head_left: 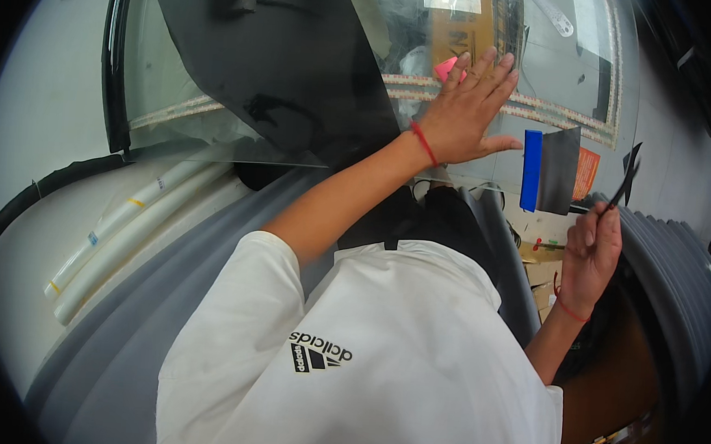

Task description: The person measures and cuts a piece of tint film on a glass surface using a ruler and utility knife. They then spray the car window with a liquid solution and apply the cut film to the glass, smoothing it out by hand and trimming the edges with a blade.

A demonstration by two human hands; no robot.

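My left hand (472, 111) lies flat with its fingers spread on the glass tabletop (595, 165), holding nothing. A small pink piece (445, 68) shows beside its fingertips. My right hand (593, 249) is raised near the table's front right edge, its fingers pinched on a thin black strip (629, 175) that points up and away. Between the hands, close to my left thumb, is a dark grey piece (560, 171) with a bright blue bar (530, 171) along its left side. A large dark sheet (300, 64) covers the left part of the glass.
White rolls (118, 236) lie at the left below the table edge. Measuring tapes (541, 110) run along the tabletop, and a clear plastic strip (551, 13) rests at the far right. An orange label (586, 173) is beside the grey piece. Grey ribbed material (670, 274) stands right.
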